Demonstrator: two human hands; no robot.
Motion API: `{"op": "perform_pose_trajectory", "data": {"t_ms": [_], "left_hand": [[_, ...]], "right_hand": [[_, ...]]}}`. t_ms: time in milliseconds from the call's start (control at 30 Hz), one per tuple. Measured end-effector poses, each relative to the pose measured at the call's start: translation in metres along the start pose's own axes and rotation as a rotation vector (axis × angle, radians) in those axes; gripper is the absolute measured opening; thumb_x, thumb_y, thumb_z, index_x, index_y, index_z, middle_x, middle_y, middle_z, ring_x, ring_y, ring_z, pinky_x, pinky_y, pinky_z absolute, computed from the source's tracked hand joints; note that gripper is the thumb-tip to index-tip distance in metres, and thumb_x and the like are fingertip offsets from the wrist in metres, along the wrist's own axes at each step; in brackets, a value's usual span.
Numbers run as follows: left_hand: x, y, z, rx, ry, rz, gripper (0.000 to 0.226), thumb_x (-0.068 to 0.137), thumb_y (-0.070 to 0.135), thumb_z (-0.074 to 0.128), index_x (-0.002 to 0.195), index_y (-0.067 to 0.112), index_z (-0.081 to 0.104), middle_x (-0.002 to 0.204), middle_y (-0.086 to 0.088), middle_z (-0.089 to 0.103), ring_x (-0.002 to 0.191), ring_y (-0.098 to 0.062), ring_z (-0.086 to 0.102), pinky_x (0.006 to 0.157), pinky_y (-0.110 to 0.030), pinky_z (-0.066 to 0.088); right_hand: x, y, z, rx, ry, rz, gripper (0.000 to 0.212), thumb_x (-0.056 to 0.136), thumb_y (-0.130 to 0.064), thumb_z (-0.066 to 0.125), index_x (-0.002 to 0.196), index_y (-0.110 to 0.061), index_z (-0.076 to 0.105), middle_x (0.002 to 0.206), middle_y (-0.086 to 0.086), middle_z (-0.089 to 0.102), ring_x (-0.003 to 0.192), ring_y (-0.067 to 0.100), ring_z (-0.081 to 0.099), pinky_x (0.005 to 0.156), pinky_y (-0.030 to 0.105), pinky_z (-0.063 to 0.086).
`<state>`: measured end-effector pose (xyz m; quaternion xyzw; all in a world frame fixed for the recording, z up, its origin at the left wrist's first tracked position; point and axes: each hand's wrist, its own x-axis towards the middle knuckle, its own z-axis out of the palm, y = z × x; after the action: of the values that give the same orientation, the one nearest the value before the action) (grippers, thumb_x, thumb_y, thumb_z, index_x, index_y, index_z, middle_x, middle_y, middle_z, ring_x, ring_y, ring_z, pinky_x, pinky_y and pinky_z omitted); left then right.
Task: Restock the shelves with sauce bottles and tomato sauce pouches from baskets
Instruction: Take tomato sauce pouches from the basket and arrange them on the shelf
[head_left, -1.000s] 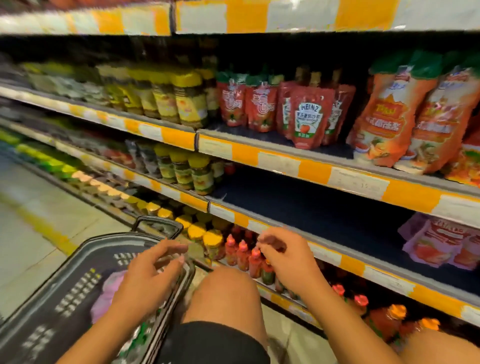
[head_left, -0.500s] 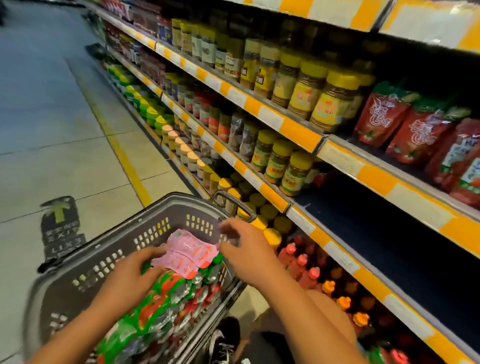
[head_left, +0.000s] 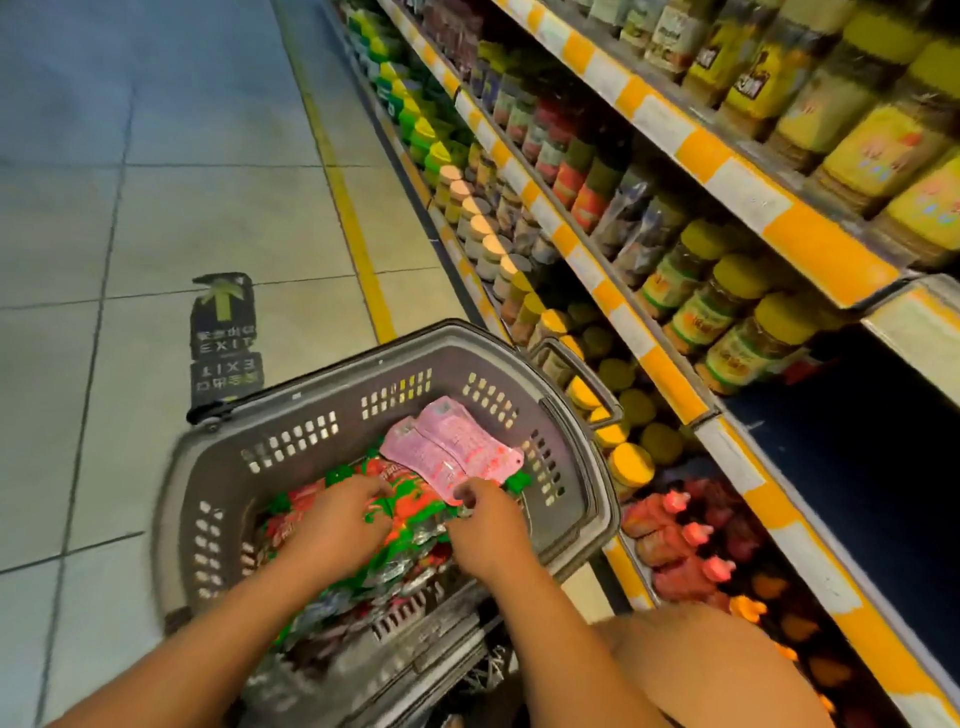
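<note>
Running along the right, the shelves (head_left: 670, 122) are seen stocked with jars, red sauce bottles (head_left: 675, 540) on the lowest level. Beside them a grey basket (head_left: 363, 395) is filled with red-and-green tomato sauce pouches (head_left: 410, 525). Pink pouches (head_left: 452, 449) lie on top, seemingly pinched by the right hand (head_left: 485, 530); the left hand (head_left: 337, 525) is pressed, fingers curled, into the pile.

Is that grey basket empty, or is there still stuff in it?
Not empty. The basket holds a heap of red-and-green pouches with pink pouches lying flat on top. Both hands, left and right, reach in.
</note>
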<state>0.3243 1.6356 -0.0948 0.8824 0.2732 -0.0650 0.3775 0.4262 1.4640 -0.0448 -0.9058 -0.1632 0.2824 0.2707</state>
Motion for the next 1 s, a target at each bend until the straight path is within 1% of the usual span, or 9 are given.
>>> {"op": "perform_pose_trajectory", "data": {"t_ms": [100, 200, 333, 467, 567, 667, 767, 900, 1000], "left_hand": [[0.011, 0.013, 0.014, 0.028, -0.017, 0.049, 0.037, 0.083, 0.023, 0.074, 0.12, 0.029, 0.071, 0.124, 0.004, 0.069, 0.114, -0.019, 0.064, 0.094, -0.032, 0.049], [0.023, 0.028, 0.031, 0.006, -0.033, 0.131, 0.038, 0.084, 0.02, 0.075, 0.122, 0.025, 0.07, 0.12, 0.008, 0.065, 0.111, -0.016, 0.062, 0.091, -0.032, 0.049], [0.043, 0.042, 0.057, 0.05, -0.044, 0.195, 0.051, 0.084, 0.024, 0.076, 0.134, 0.022, 0.063, 0.133, -0.001, 0.057, 0.124, -0.025, 0.054, 0.102, -0.034, 0.045], [0.059, 0.052, 0.084, 0.124, -0.053, 0.195, 0.074, 0.087, 0.033, 0.074, 0.154, 0.024, 0.044, 0.158, -0.008, 0.038, 0.145, -0.029, 0.037, 0.117, -0.04, 0.037], [0.066, 0.057, 0.098, 0.202, -0.04, 0.183, 0.077, 0.092, 0.032, 0.07, 0.159, 0.026, 0.033, 0.166, -0.009, 0.026, 0.153, -0.031, 0.024, 0.12, -0.045, 0.035], [0.074, 0.054, 0.104, 0.223, 0.015, 0.17, 0.073, 0.091, 0.027, 0.067, 0.157, 0.026, 0.035, 0.161, -0.01, 0.031, 0.147, -0.033, 0.031, 0.113, -0.048, 0.042], [0.083, 0.051, 0.105, 0.219, 0.079, 0.138, 0.067, 0.09, 0.031, 0.066, 0.15, 0.029, 0.038, 0.151, -0.01, 0.039, 0.137, -0.033, 0.04, 0.105, -0.05, 0.047], [0.089, 0.059, 0.106, 0.229, 0.093, 0.096, 0.067, 0.087, 0.034, 0.07, 0.146, 0.03, 0.038, 0.145, -0.008, 0.039, 0.132, -0.033, 0.042, 0.095, -0.05, 0.052], [0.091, 0.064, 0.106, 0.252, 0.098, 0.072, 0.068, 0.087, 0.035, 0.071, 0.146, 0.03, 0.037, 0.143, -0.007, 0.039, 0.127, -0.034, 0.044, 0.088, -0.048, 0.053]], "right_hand": [[0.009, 0.014, -0.009, -0.03, 0.063, 0.008, 0.039, 0.09, -0.013, 0.065, 0.129, -0.02, 0.062, 0.132, 0.005, 0.061, 0.115, 0.027, 0.06, 0.094, 0.04, 0.053], [0.019, 0.025, -0.019, -0.02, 0.109, 0.053, 0.041, 0.09, -0.014, 0.065, 0.132, -0.017, 0.061, 0.129, 0.005, 0.058, 0.113, 0.028, 0.06, 0.086, 0.032, 0.048], [0.035, 0.033, -0.017, -0.002, 0.159, 0.086, 0.036, 0.083, -0.014, 0.065, 0.119, -0.016, 0.065, 0.117, 0.008, 0.062, 0.106, 0.031, 0.062, 0.083, 0.034, 0.051], [0.048, 0.037, -0.011, -0.026, 0.122, 0.166, 0.051, 0.082, -0.018, 0.064, 0.132, -0.016, 0.06, 0.126, 0.011, 0.054, 0.116, 0.034, 0.057, 0.093, 0.041, 0.053], [0.06, 0.041, -0.008, -0.004, 0.078, 0.219, 0.056, 0.081, -0.029, 0.063, 0.136, -0.018, 0.054, 0.125, 0.013, 0.056, 0.115, 0.037, 0.059, 0.092, 0.044, 0.055], [0.068, 0.045, -0.008, 0.017, 0.101, 0.247, 0.06, 0.083, -0.035, 0.063, 0.139, -0.019, 0.051, 0.126, 0.015, 0.054, 0.114, 0.037, 0.059, 0.094, 0.042, 0.054], [0.074, 0.05, -0.008, 0.014, 0.142, 0.256, 0.061, 0.086, -0.031, 0.066, 0.144, -0.02, 0.048, 0.13, 0.014, 0.053, 0.117, 0.036, 0.057, 0.096, 0.042, 0.052], [0.08, 0.053, -0.007, 0.064, 0.09, 0.271, 0.064, 0.078, -0.037, 0.063, 0.14, -0.025, 0.052, 0.123, 0.01, 0.06, 0.109, 0.033, 0.062, 0.092, 0.044, 0.056], [0.085, 0.055, -0.007, 0.115, 0.079, 0.282, 0.064, 0.082, -0.038, 0.065, 0.143, -0.026, 0.05, 0.128, 0.01, 0.058, 0.111, 0.033, 0.062, 0.093, 0.041, 0.055]]}}
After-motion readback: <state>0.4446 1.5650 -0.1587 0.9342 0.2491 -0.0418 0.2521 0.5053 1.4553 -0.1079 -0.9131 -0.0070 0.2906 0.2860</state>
